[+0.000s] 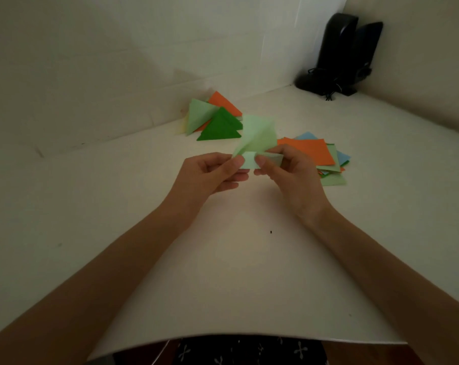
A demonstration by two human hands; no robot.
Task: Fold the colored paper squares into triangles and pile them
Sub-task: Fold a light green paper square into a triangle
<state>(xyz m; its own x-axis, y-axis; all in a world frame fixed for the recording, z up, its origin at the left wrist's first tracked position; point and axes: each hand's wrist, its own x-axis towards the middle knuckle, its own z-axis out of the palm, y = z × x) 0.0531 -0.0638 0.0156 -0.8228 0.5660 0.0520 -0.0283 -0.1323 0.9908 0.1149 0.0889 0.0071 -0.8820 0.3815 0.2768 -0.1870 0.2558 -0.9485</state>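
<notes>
A light green paper square is held above the white table, partly folded, its near corners brought together. My left hand pinches the paper's near left corner between thumb and fingers. My right hand pinches the near right corner next to it. Behind, at the wall, lies a pile of folded triangles: dark green in front, light green and orange behind. To the right lies a loose stack of unfolded squares, orange on top, with light green and blue beneath.
The white table meets white walls at the back and right. A black speaker-like device with cables stands in the far right corner. The table's near edge curves just above my lap.
</notes>
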